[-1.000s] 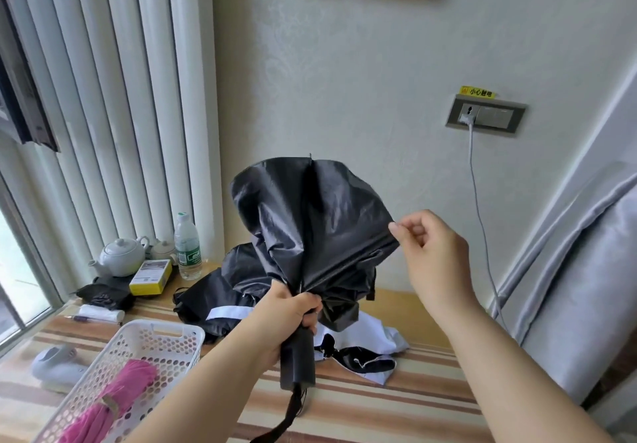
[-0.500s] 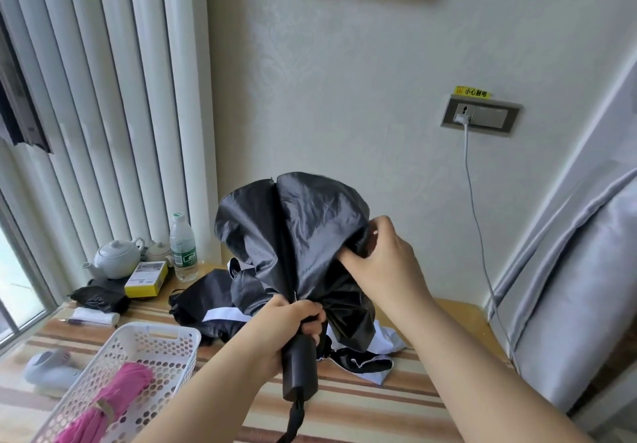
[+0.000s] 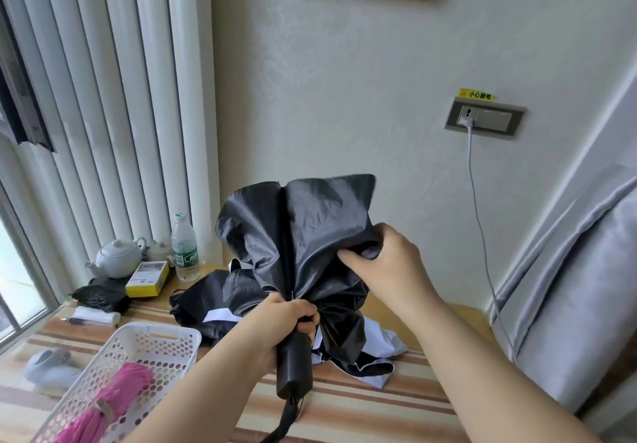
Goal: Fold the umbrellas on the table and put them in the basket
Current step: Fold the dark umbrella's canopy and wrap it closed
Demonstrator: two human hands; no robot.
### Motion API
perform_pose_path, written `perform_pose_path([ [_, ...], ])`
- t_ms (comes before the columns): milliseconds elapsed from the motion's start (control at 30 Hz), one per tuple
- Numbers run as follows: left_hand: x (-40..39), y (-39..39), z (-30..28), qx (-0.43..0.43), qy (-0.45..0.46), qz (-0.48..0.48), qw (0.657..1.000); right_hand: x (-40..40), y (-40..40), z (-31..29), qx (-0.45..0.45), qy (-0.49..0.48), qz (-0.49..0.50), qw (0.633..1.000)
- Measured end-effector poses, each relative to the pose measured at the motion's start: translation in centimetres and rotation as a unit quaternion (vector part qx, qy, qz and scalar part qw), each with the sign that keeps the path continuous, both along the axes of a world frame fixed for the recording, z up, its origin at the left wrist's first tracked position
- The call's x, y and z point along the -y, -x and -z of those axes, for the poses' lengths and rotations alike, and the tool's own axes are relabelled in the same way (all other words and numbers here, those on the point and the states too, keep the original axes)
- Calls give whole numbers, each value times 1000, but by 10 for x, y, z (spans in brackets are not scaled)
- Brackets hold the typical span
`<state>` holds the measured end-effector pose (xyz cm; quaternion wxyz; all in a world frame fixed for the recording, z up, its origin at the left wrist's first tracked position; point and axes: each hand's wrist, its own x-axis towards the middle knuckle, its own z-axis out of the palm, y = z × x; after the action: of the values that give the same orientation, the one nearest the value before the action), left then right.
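Nearest you, at the lower left, the white basket [image 3: 138,349] holds a folded pink umbrella [image 3: 113,397]. Above the striped table [image 3: 362,404], your left hand [image 3: 279,325] is wrapped tight around the black umbrella [image 3: 310,235] just above its handle, holding it upright. Your right hand [image 3: 382,263] pinches a fold of its loose canopy, fingers curled into the cloth. Behind it on the table lies a black-and-white umbrella [image 3: 213,304], unfolded.

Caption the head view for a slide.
Left hand grips black umbrella handle; right hand gathers its canopy.
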<state>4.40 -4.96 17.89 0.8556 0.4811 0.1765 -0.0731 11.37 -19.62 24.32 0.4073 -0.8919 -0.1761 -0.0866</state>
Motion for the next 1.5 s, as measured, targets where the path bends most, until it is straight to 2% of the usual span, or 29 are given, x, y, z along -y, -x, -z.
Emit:
perform_pose_path([
  [100, 0, -2, 5, -14, -6, -13, 1000, -5, -3, -4, 22, -46, 13, 999],
  [233, -7, -3, 8, -24, 20, -8, 999, 2, -5, -10, 62, 38, -14, 997],
  [333, -18, -7, 14, -33, 1, 0, 999, 8, -4, -4, 96, 43, 5, 994],
  [367, -20, -8, 15, -39, -13, 6, 999, 7, -2, -2, 78, 35, -9, 996],
  [433, -23, -11, 18, -45, -32, 18, 998, 5, 2, 1, -27, -49, -78, 995],
  [500, -26, -14, 21, -45, -37, 28, 998, 3, 3, 3, -144, -202, -139, 959],
  [533, -26, -15, 21, -43, -39, 30, 998, 3, 1, 6, -189, -286, -137, 929],
  [600, -23, -16, 21, -43, -36, 16, 998, 8, -4, 8, -277, -446, -88, 846],
  [633, -22, -17, 21, -44, -37, 6, 998, 10, -4, 7, -319, -487, -73, 810],
  [667, -20, -17, 23, -43, -41, -2, 998, 12, -4, 5, -356, -479, -75, 799],
  [733, -17, -17, 24, -38, -53, -4, 998, 12, -2, 5, -396, -384, -93, 829],
  [833, -12, -15, 26, -37, -69, 6, 997, 1, -5, 8, -357, -297, -31, 885],
  [867, -10, -15, 27, -36, -79, 9, 996, -3, -3, 7, -316, -267, -10, 910],
  [933, -7, -12, 27, -28, -91, 21, 995, -4, -3, 1, -160, -135, -3, 978],
  [967, -7, -12, 26, -22, -90, 26, 995, -4, -4, 0, -86, -102, -19, 991],
  [1000, -8, -12, 25, -18, -84, 26, 996, -3, -5, -1, -39, -99, -29, 994],
  [1067, -11, -14, 21, -16, -68, 22, 997, 1, -6, 1, -18, -129, -19, 991],
  [1167, -14, -15, 14, -14, -7, 19, 1000, 9, -18, 13, -89, -238, -1, 967],
  [1300, -10, -12, 15, -12, 34, 33, 999, 19, -33, 29, -201, -352, 81, 910],
  [1400, -7, -13, 14, -9, 28, 28, 999, 29, -36, 22, -178, -474, 107, 856],
  [1433, -7, -14, 14, -16, 18, 21, 999, 33, -36, 17, -136, -462, 139, 865],
  [1500, -7, -15, 15, -34, -18, 11, 999, 38, -27, 7, -22, -309, 212, 927],
])
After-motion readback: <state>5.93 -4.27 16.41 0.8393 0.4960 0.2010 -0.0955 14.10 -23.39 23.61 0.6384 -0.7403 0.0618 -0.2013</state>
